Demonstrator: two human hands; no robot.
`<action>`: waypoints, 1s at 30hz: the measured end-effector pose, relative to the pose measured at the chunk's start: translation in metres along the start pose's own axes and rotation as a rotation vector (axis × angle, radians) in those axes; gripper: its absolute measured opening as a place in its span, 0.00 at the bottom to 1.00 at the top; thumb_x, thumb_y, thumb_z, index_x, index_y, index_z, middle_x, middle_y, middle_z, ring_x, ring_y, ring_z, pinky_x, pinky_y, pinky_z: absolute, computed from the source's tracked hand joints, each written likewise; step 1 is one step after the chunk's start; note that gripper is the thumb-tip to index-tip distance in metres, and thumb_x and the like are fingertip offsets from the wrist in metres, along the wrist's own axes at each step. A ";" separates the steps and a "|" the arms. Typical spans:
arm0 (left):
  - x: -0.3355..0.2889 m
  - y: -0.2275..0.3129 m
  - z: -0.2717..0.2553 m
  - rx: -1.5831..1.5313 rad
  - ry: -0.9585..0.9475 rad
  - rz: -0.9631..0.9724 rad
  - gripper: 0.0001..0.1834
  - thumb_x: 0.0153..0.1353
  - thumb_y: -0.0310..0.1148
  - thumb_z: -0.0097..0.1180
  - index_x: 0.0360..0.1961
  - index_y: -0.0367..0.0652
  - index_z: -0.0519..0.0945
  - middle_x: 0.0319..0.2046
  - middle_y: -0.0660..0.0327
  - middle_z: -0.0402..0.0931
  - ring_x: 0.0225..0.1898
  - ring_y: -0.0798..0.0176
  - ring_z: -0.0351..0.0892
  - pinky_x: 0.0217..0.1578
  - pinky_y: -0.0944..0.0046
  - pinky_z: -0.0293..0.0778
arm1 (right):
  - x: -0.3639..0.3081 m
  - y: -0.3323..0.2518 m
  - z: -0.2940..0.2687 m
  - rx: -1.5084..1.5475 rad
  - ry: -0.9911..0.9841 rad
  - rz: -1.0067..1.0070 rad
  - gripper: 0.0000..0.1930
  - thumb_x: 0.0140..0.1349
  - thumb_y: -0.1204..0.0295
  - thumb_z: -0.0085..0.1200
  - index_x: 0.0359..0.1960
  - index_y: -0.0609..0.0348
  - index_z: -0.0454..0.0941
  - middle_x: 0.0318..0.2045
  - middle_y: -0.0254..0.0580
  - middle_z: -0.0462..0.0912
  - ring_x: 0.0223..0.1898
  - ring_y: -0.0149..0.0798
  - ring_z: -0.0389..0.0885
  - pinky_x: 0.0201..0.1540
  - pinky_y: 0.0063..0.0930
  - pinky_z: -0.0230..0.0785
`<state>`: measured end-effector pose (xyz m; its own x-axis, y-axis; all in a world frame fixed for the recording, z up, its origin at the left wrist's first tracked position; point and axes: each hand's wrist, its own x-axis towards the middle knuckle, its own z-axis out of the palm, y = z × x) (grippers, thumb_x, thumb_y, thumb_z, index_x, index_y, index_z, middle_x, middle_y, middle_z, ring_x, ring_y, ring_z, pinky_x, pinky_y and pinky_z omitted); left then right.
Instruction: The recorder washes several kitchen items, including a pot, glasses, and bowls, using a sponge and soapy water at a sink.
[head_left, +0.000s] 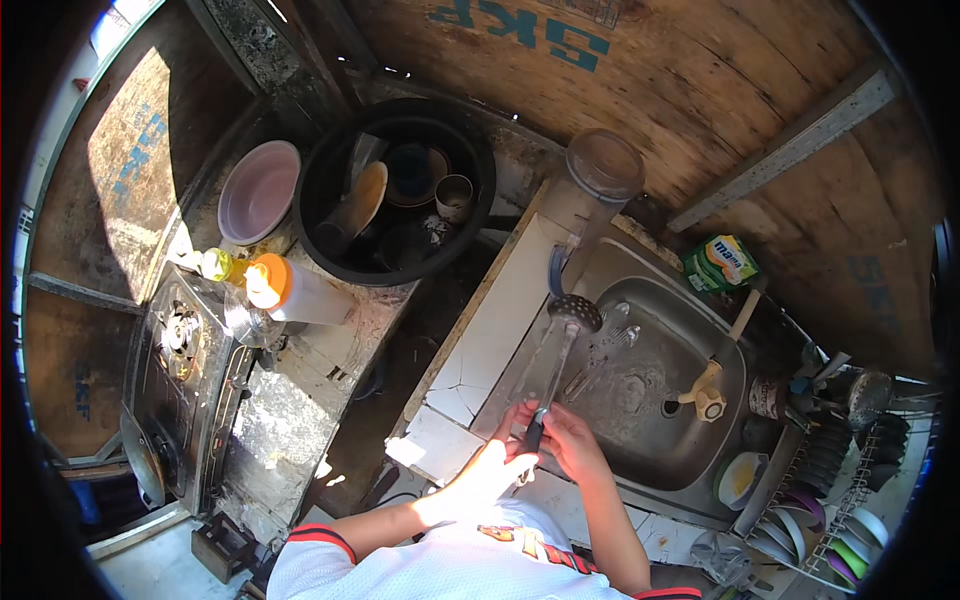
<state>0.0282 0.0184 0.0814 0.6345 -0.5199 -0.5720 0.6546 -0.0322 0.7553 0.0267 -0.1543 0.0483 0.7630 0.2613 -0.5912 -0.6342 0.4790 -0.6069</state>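
Over the near left part of the metal sink (735,420), I hold a perforated skimmer (576,312), its round head pointing away from me. My left hand (495,468) is closed round the black handle. Closed fingers of my right hand (572,442) grip the same tool, where the handle meets the metal shaft. Whether anything small sits between my fingers is hidden. Below the skimmer's head lie a few pieces of metal cutlery (622,335) in the sink. A beige tap (708,395) reaches over the basin, where water ripples near the drain.
A black tub (320,255) of dishes and a pink basin (258,192) stand far left. Nearer are an orange-capped bottle (300,292) and gas stove (185,345). A lidded clear container (605,165) and green packet (720,263) stand behind the sink; a dish rack (830,500) is right.
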 end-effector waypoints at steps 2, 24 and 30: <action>-0.002 -0.007 -0.001 0.107 -0.034 0.039 0.46 0.63 0.29 0.52 0.70 0.42 0.32 0.33 0.56 0.78 0.31 0.67 0.77 0.35 0.69 0.73 | -0.012 0.021 -0.011 0.049 0.026 -0.022 0.16 0.68 0.68 0.46 0.52 0.66 0.68 0.51 0.53 0.75 0.52 0.46 0.76 0.54 0.42 0.72; 0.188 0.070 -0.066 1.463 0.251 0.905 0.19 0.47 0.32 0.66 0.43 0.43 0.78 0.45 0.54 0.74 0.56 0.58 0.68 0.52 0.52 0.64 | 0.002 0.049 -0.144 -1.028 1.042 -0.178 0.21 0.58 0.70 0.50 0.53 0.64 0.69 0.36 0.57 0.79 0.38 0.64 0.77 0.44 0.46 0.70; 0.178 0.057 -0.070 1.370 0.135 0.866 0.11 0.52 0.22 0.59 0.39 0.40 0.81 0.40 0.56 0.78 0.49 0.58 0.75 0.50 0.59 0.67 | 0.026 0.034 -0.115 -1.534 1.116 -0.634 0.22 0.57 0.73 0.54 0.54 0.61 0.70 0.40 0.53 0.80 0.41 0.48 0.80 0.44 0.34 0.72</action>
<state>0.2072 -0.0161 0.0008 0.6758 -0.7133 0.1859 -0.6870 -0.5181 0.5095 0.0112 -0.2278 -0.0489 0.8649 -0.4560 0.2100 -0.3762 -0.8656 -0.3304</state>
